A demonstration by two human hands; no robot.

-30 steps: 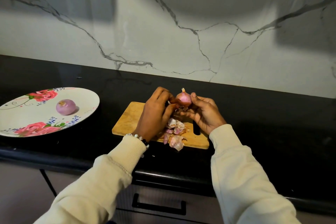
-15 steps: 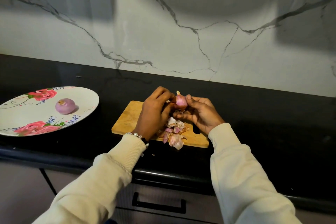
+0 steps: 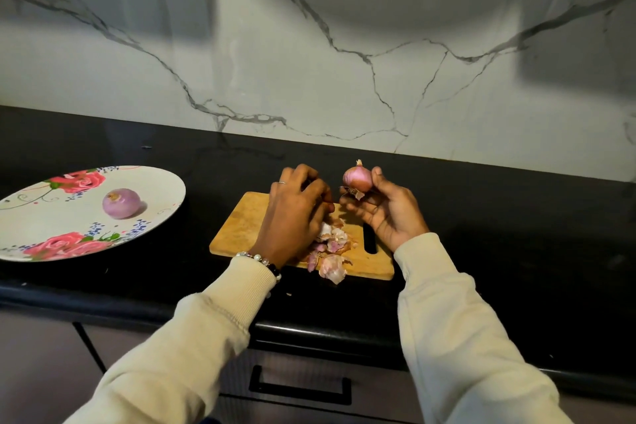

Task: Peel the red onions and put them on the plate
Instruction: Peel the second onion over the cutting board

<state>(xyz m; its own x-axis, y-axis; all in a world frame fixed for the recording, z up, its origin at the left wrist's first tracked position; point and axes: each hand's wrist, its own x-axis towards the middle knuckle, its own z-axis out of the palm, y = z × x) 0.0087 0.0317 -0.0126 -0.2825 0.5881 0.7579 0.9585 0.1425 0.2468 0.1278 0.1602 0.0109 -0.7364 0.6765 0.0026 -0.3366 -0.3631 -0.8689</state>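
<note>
- The right hand [image 3: 389, 213] grasps a red onion [image 3: 358, 178] at its fingertips, raised above the cutting board [image 3: 241, 227], tip upward, with a loose scrap of skin hanging from its underside.
- The left hand [image 3: 296, 213] sits just beside that grip, on its left, and apart from the onion. Its fingers are curled down over the board; whether they pinch a torn bit of skin I cannot tell.
- Below and between the two hands lies a heap of peels [image 3: 330, 251], reaching the board's near edge.
- Well to the left of the grip, a peeled onion [image 3: 121, 203] already rests on the flowered plate [image 3: 41, 217].
- The step in hand looks like peeling the second onion; it seems partly stripped, dry skin remaining at its base.
- The next move likely calls for the left fingers to return to the dangling flap and pull it away while the right steadies or turns the bulb.
- No brand, label or writing can be read anywhere.
</note>
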